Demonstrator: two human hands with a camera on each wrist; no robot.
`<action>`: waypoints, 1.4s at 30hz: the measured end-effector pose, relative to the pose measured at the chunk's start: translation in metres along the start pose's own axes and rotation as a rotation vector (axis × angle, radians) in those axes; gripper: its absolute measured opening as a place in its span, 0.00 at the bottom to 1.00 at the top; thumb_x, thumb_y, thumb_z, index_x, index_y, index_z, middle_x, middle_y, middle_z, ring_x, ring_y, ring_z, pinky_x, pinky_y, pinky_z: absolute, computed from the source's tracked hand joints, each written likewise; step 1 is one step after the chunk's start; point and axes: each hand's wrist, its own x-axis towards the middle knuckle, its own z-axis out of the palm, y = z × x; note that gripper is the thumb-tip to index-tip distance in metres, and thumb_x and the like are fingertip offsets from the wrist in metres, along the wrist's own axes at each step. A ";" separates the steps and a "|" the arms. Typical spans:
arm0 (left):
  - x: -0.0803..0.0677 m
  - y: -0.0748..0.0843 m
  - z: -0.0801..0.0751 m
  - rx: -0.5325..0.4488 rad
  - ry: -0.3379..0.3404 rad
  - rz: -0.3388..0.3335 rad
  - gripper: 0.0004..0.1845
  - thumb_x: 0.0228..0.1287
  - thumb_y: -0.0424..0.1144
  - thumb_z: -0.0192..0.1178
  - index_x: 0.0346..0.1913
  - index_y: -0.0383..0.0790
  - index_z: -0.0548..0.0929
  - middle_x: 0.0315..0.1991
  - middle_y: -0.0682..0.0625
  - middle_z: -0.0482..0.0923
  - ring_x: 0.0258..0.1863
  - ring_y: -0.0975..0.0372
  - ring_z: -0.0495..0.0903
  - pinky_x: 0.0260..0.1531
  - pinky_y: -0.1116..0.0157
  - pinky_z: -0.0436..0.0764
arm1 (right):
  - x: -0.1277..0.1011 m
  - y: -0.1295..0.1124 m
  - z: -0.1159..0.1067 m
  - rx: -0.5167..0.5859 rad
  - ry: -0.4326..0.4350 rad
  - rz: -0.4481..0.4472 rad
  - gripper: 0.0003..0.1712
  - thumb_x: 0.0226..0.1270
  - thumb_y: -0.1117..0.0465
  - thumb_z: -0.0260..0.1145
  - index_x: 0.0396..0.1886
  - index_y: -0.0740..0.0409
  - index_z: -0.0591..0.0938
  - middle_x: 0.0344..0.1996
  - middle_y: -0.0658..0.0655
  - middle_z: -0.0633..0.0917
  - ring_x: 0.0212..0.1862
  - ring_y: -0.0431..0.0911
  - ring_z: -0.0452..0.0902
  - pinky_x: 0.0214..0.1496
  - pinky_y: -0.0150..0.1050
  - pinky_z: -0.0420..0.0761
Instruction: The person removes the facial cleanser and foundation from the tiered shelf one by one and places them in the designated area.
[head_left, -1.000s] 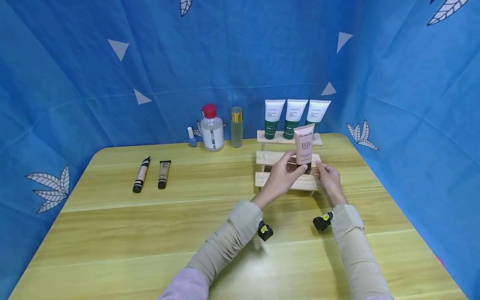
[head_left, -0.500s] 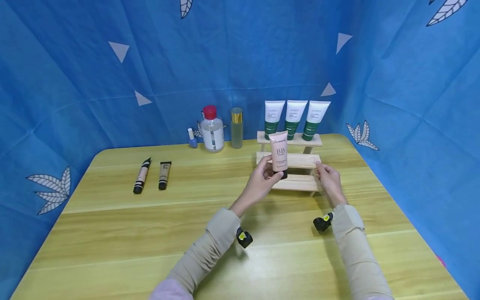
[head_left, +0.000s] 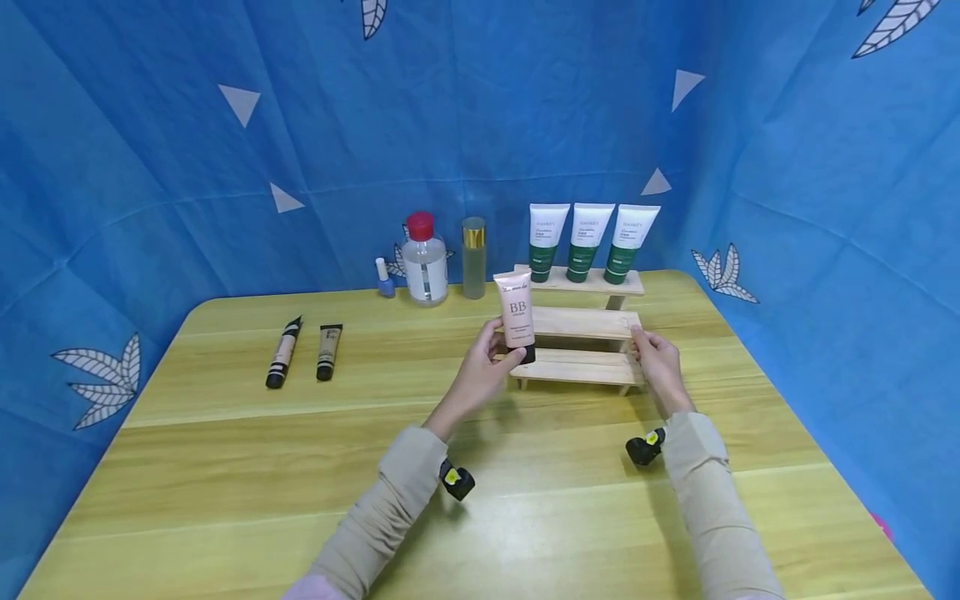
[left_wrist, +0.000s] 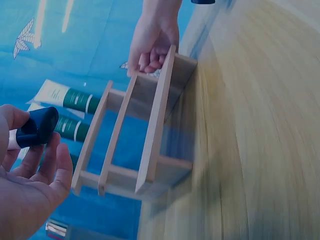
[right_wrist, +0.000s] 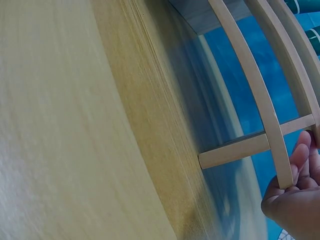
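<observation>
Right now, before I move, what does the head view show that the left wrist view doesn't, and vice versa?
Only the head view: the BB print on the pink tube, the nail polish bottle, and the striped tube and small tan tube lying on the table.

Only the left wrist view: the left hand from its palm side and the end face of the tube's black cap.

Both: the left hand holding the pink tube, the right hand on the wooden rack, and the white-and-green tubes on the rack.

A red-capped bottle (head_left: 427,267) stands between nail polish (head_left: 385,280) and a gold-capped bottle (head_left: 474,265), before blue cloth (head_left: 360,117); two tubes (head_left: 282,353) lie on the table (head_left: 195,450).
</observation>
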 end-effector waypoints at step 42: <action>-0.028 -0.065 -0.166 0.349 0.228 -0.313 0.28 0.71 0.36 0.51 0.69 0.28 0.59 0.52 0.30 0.73 0.40 0.53 0.74 0.29 0.68 0.71 | 0.003 0.004 0.002 0.007 0.032 0.002 0.23 0.70 0.40 0.52 0.40 0.56 0.75 0.29 0.44 0.73 0.33 0.36 0.66 0.37 0.28 0.68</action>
